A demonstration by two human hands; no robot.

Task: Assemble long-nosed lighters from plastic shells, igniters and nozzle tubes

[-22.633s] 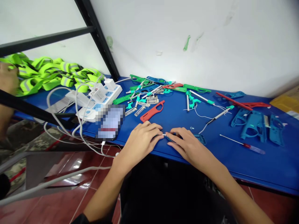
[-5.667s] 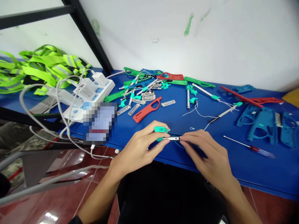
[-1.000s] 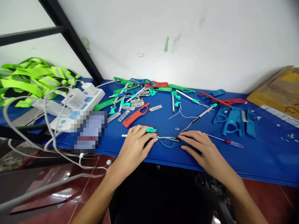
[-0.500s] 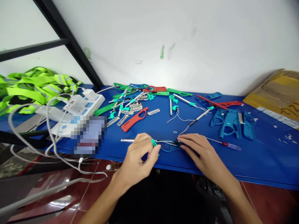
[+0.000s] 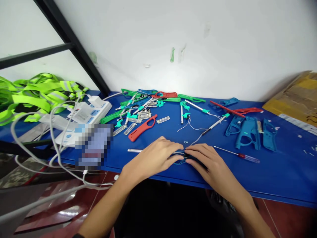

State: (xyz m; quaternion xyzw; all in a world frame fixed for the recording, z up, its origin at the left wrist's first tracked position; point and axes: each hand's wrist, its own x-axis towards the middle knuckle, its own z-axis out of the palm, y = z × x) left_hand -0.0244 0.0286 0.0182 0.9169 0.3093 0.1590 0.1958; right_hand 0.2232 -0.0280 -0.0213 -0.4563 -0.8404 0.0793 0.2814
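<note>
Near the front edge of the table, both hands meet over a blue lighter casing (image 5: 178, 162), partly hidden by my fingers. The fingers of my left hand (image 5: 158, 157) are closed on its left part. My right hand (image 5: 210, 162) pinches the right end, fingers bent over it. A silver metal tube (image 5: 134, 150) sticks out to the left beneath my left hand. Just beyond my fingertips lies a small ring terminal (image 5: 186, 142). White wire runs up to another lighter tube (image 5: 215, 123). To the right of my right hand lies a screwdriver (image 5: 247, 157) with a red and clear handle.
Behind lie several tubes with teal triggers, clear fuel tanks (image 5: 163, 119), green casings (image 5: 111, 116) and a red casing (image 5: 143, 128). Several blue casings (image 5: 248, 132) are at right, before a cardboard box (image 5: 294, 96). A power strip (image 5: 101, 110), phone (image 5: 95, 145), cables and yellow-green straps (image 5: 37, 96) fill the left.
My left hand has moved right onto the casing, next to my right hand. The green trigger seen between its fingers earlier is now hidden. My right hand has stayed nearly in place.
</note>
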